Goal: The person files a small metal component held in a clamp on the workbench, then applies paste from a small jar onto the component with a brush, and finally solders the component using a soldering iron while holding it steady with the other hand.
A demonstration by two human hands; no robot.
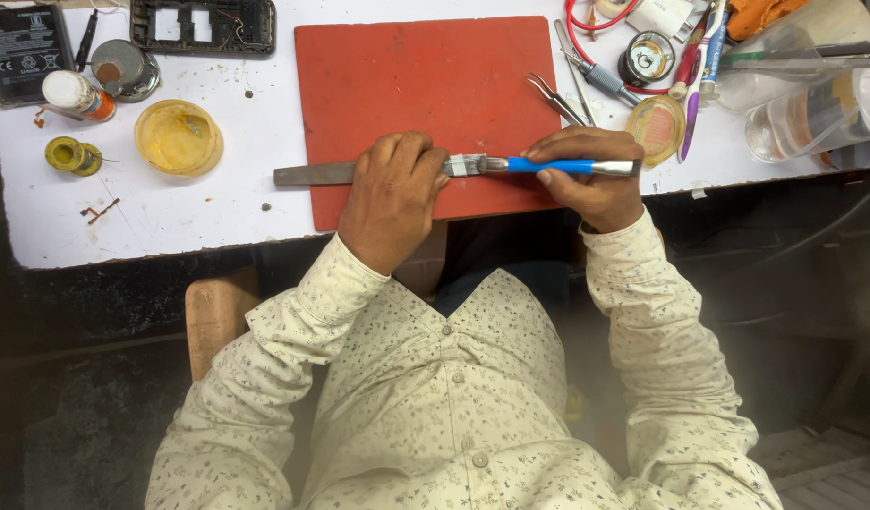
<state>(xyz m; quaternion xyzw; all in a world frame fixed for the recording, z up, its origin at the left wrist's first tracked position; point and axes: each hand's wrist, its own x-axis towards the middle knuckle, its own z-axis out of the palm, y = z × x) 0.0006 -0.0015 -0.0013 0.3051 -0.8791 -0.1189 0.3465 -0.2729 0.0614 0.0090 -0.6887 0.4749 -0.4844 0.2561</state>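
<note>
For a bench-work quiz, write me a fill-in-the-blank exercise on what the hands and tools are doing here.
1. The left hand grips a flat metal file that lies across the edge of the ____ mat.
2. The right hand holds a tool with a ____ handle.
3. The yellow round dish sits on the white table to the ____ of the mat in the picture.

Missing words: red; blue; left

A mat point(426, 85) lay on the tabletop point(170, 217), the file point(312, 174) sticking out over its left edge. Left of it sat a dish point(178, 138); tweezers point(555, 98) lay at its right edge.
</note>
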